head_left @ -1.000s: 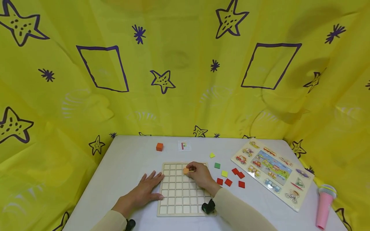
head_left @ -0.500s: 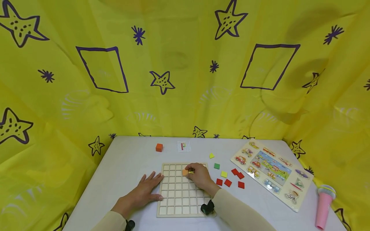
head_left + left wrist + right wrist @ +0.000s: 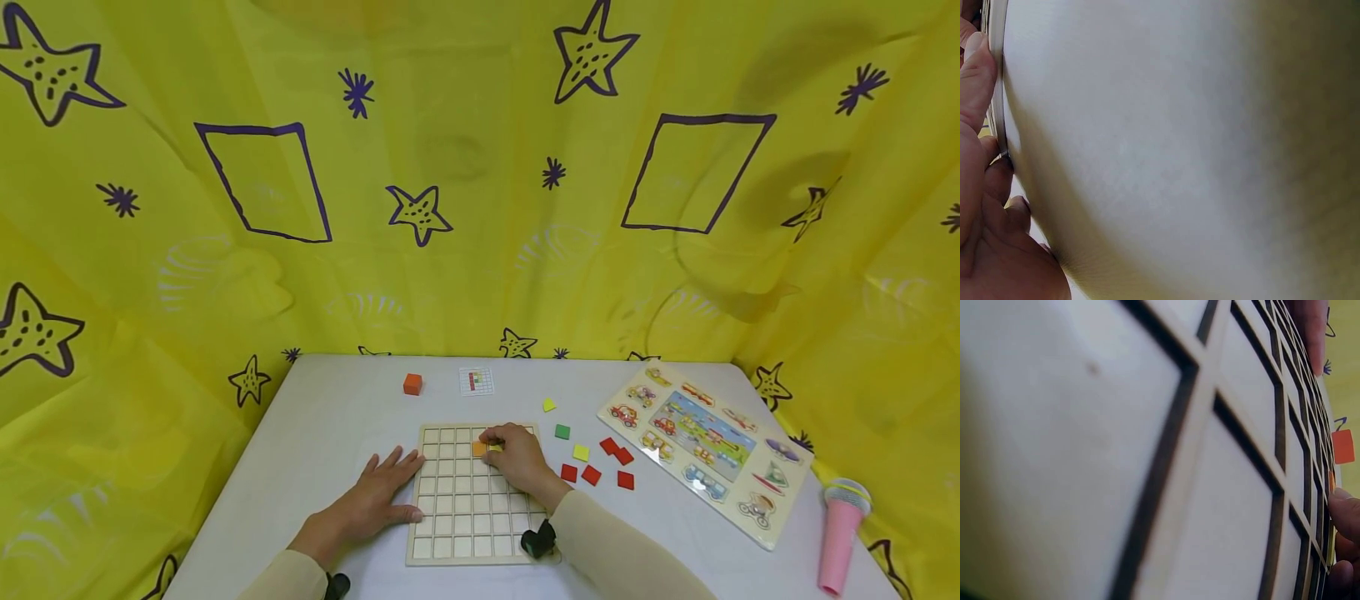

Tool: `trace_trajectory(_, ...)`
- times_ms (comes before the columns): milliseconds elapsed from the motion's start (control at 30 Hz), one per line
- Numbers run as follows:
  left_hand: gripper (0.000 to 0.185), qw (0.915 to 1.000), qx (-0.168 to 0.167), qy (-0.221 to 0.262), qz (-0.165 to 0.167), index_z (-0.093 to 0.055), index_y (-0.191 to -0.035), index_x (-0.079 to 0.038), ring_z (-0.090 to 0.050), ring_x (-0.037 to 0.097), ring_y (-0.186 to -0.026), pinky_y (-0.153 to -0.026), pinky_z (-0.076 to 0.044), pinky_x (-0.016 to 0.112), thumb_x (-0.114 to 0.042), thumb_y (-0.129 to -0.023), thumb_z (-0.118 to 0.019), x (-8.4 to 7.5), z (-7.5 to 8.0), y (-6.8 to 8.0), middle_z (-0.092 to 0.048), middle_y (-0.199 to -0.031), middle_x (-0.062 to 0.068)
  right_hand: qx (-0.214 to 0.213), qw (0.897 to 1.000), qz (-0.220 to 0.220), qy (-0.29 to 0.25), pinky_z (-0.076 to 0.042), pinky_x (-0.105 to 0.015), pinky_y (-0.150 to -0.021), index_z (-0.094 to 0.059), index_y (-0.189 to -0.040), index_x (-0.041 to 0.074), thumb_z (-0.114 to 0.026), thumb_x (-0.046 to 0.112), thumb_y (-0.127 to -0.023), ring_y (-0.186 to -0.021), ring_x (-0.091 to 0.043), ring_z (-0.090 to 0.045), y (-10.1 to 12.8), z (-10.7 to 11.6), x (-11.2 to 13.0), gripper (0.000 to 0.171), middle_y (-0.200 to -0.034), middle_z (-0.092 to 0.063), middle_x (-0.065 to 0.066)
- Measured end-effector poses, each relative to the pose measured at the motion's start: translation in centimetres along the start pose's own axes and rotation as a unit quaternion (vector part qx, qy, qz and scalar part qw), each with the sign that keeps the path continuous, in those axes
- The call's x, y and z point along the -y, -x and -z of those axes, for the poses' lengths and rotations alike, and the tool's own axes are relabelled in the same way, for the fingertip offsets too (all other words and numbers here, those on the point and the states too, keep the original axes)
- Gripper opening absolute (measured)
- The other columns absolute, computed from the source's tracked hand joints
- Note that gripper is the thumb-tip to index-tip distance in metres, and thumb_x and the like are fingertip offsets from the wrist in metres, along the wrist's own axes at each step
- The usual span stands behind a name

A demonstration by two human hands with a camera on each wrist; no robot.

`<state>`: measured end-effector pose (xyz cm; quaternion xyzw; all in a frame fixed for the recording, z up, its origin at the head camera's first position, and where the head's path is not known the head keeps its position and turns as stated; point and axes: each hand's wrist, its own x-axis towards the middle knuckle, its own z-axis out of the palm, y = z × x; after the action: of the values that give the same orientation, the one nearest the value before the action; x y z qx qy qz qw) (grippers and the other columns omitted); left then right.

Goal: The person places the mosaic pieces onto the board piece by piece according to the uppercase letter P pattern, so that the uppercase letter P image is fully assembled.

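Note:
A wooden grid board (image 3: pixel 463 504) lies flat on the white table. At its far side an orange square tile (image 3: pixel 478 449) sits at a cell in the second row. My right hand (image 3: pixel 522 460) pinches this tile at its right edge, thumb and index finger bent around it. A yellow tile (image 3: pixel 495 447) shows in the gap between those fingers, partly hidden. My left hand (image 3: pixel 373 497) lies with fingers spread at the board's left edge, thumb on the rim. In the left wrist view the left thumb (image 3: pixel 977 81) touches the board's edge.
Right of the board lie a green tile (image 3: pixel 562 432), yellow tiles (image 3: pixel 581 452) and several red tiles (image 3: pixel 626 480). Behind stand an orange cube (image 3: pixel 412 384) and a printed grid card (image 3: pixel 476 382). A vehicle puzzle (image 3: pixel 705 442) and a pink microphone (image 3: pixel 842 537) are far right.
The orange tile has come down slightly toward the board at the right fingertips, uncovering a yellow tile beside it. The left hand stays put.

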<state>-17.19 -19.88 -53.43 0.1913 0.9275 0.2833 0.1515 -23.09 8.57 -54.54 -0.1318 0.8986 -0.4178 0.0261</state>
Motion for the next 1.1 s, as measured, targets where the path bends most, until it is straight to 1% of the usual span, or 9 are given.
trace_trajectory(133,0.095,1.0000,0.001,0.001,0.002,-0.040,-0.163,-0.007,-0.016,0.042,-0.163,-0.130,-0.003,0.069,-0.051,-0.089,-0.079,0.0,0.0,0.0,-0.035,-0.171,0.013,0.002,1.000,-0.004,-0.011,-0.058,-0.046,-0.096,-0.078,-0.113,0.007,-0.080,0.006,-0.091,-0.103,-0.024,-0.066,0.1,0.1,0.0,0.022,-0.110,-0.073,-0.006)
trace_trajectory(267,0.095,1.0000,0.002,0.001,0.005,-0.039,-0.163,-0.008,-0.016,0.042,-0.163,-0.130,-0.003,0.068,-0.051,-0.088,-0.079,-0.1,0.0,0.0,-0.035,-0.171,0.013,0.003,0.999,-0.014,-0.040,-0.057,-0.045,-0.095,-0.077,-0.114,0.009,-0.080,0.006,-0.092,-0.103,-0.023,-0.064,0.1,0.2,0.0,0.023,-0.113,-0.073,-0.007)
trace_trajectory(367,0.095,1.0000,0.001,0.000,0.005,-0.039,-0.163,-0.008,-0.016,0.042,-0.163,-0.130,-0.003,0.068,-0.051,-0.088,-0.079,-0.1,0.0,0.0,-0.035,-0.171,0.012,0.004,0.998,-0.018,-0.062,-0.055,-0.040,-0.092,-0.076,-0.114,0.009,-0.080,0.006,-0.092,-0.100,-0.020,-0.063,0.0,0.3,-0.1,0.023,-0.112,-0.074,-0.006)
trace_trajectory(500,0.095,1.0000,0.000,0.001,0.006,-0.040,-0.163,-0.008,-0.016,0.042,-0.163,-0.130,-0.003,0.068,-0.051,-0.088,-0.079,-0.2,0.0,0.0,-0.035,-0.171,0.012,0.008,0.997,-0.013,-0.079,-0.054,-0.034,-0.086,-0.076,-0.114,0.008,-0.080,0.007,-0.092,-0.094,-0.017,-0.061,-0.1,0.5,-0.2,0.023,-0.108,-0.074,-0.004)
trace_trajectory(667,0.095,1.0000,0.001,0.001,0.007,-0.039,-0.163,-0.008,-0.016,0.042,-0.163,-0.130,-0.003,0.068,-0.052,-0.089,-0.079,-0.2,0.0,0.1,-0.035,-0.171,0.012,0.011,0.994,-0.017,-0.111,-0.052,-0.029,-0.081,-0.076,-0.115,0.007,-0.080,0.006,-0.092,-0.088,-0.015,-0.059,-0.2,0.7,-0.3,0.023,-0.104,-0.072,-0.003)
trace_trajectory(800,0.095,0.9999,0.003,0.002,0.010,-0.040,-0.163,-0.009,-0.016,0.041,-0.163,-0.130,-0.003,0.068,-0.051,-0.088,-0.079,-0.2,0.0,0.1,-0.035,-0.171,0.012,0.008,0.991,-0.029,-0.133,-0.051,-0.026,-0.077,-0.076,-0.115,0.006,-0.078,0.006,-0.093,-0.085,-0.015,-0.057,-0.3,1.0,0.0,0.022,-0.100,-0.070,-0.003)
trace_trajectory(933,0.095,0.9999,0.004,-0.001,0.010,-0.040,-0.163,-0.009,-0.016,0.041,-0.163,-0.130,-0.003,0.068,-0.052,-0.088,-0.079,-0.1,-0.1,0.0,-0.035,-0.171,0.011,0.000,0.989,-0.038,-0.141,-0.049,-0.025,-0.074,-0.076,-0.117,0.004,-0.078,0.009,-0.094,-0.085,-0.017,-0.055,-0.2,1.4,0.4,0.023,-0.100,-0.068,-0.002)
trace_trajectory(1100,0.095,0.9999,0.002,-0.003,0.009,-0.040,-0.163,-0.009,-0.016,0.041,-0.163,-0.130,-0.003,0.068,-0.052,-0.088,-0.079,0.0,-0.1,0.0,-0.035,-0.171,0.011,-0.012,0.987,-0.038,-0.158,-0.046,-0.022,-0.068,-0.076,-0.116,0.003,-0.077,0.008,-0.096,-0.085,-0.018,-0.053,0.0,2.2,0.5,0.021,-0.098,-0.067,-0.004)
